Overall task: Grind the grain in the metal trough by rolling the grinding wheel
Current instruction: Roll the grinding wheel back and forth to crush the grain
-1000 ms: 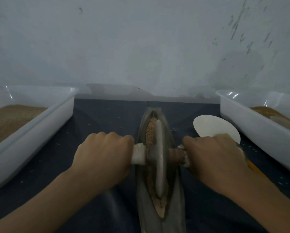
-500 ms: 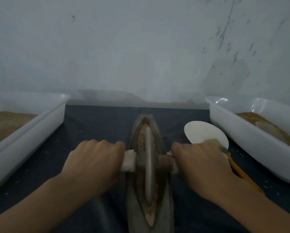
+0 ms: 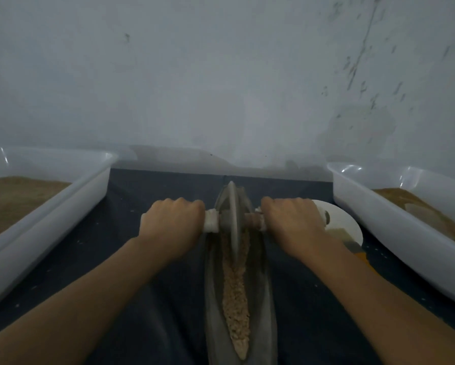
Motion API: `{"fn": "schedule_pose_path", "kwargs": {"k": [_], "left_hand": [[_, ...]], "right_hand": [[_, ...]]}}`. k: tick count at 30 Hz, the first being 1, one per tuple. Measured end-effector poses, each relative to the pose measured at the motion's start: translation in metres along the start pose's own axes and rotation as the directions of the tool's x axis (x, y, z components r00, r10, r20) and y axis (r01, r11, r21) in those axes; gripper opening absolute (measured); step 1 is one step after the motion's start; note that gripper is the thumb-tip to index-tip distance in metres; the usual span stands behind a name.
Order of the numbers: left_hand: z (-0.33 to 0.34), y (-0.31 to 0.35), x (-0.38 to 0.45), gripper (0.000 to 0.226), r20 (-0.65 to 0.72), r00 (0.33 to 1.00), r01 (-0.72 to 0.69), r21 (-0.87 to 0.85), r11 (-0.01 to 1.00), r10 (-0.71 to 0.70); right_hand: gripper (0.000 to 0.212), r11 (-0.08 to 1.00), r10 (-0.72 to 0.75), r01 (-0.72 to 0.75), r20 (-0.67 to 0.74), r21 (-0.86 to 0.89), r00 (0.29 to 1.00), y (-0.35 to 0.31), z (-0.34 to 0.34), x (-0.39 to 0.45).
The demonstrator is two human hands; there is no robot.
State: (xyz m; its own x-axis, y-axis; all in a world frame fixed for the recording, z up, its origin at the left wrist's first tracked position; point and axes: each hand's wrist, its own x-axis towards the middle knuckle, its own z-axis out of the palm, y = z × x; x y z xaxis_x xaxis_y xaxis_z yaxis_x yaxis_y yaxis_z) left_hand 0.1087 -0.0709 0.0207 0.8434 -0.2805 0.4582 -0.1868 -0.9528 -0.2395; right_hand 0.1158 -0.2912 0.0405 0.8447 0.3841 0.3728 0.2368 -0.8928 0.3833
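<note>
1. Both our fists are wrapped tight round the axle handles: our left hand [image 3: 172,227] grips the white-wrapped handle [image 3: 211,221] on its side, and our right hand [image 3: 291,225] grips the brownish handle [image 3: 252,219] on the other.
2. Nearest to us, the metal trough [image 3: 213,306] lies lengthwise on the dark cloth [image 3: 152,299], its channel holding a strip of crushed tan grain [image 3: 236,299] that runs to the near tip.
3. Farther along, the grinding wheel [image 3: 233,219] stands upright in the far end of the trough, between our hands, its rim down in the grain.
4. Just beyond our right hand lies a white disc [image 3: 345,222], partly hidden.
5. White tubs flank us, the left tub [image 3: 71,204] and the right tub [image 3: 374,217], each holding brown meal.
6. Behind everything rises a pale wall [image 3: 221,88].
</note>
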Motion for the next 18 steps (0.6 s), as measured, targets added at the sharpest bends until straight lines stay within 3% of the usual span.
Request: {"fn": "schedule_pose_path", "kwargs": {"k": [3, 6, 8, 10, 14, 18], "left_hand": [[-0.014, 0.002, -0.022, 0.034, 0.03, 0.998, -0.052, -0.012, 0.999, 0.052], [-0.033, 0.002, -0.054, 0.049, 0.046, 0.976, -0.216, 0.013, 0.976, 0.215], [-0.043, 0.0, -0.064, 0.054, 0.044, 0.967, -0.252, -0.018, 0.968, 0.252], [-0.044, 0.0, -0.062, 0.05, 0.109, 0.971, -0.213, 0.0, 0.977, 0.212], [-0.016, 0.004, -0.026, 0.034, -0.024, 0.998, -0.057, 0.025, 0.998, 0.058], [0.002, -0.001, 0.007, 0.028, -0.052, 0.999, 0.009, 0.032, 0.999, -0.007]], "right_hand": [[0.024, 0.992, -0.048, 0.048, 0.001, 0.115, 0.999, -0.001, -0.004, -0.035], [0.061, 0.982, -0.111, 0.12, -0.068, 0.149, 0.991, -0.003, -0.014, -0.073], [0.073, 0.981, -0.121, 0.14, -0.14, 0.133, 0.983, -0.003, -0.017, -0.084], [0.066, 0.982, -0.111, 0.132, -0.153, 0.137, 0.982, -0.002, -0.013, -0.081], [0.039, 0.989, -0.023, 0.049, -0.182, 0.136, 0.983, 0.002, 0.006, -0.039], [0.022, 0.999, 0.018, -0.022, -0.151, -0.024, 0.988, 0.009, 0.02, -0.001]]}}
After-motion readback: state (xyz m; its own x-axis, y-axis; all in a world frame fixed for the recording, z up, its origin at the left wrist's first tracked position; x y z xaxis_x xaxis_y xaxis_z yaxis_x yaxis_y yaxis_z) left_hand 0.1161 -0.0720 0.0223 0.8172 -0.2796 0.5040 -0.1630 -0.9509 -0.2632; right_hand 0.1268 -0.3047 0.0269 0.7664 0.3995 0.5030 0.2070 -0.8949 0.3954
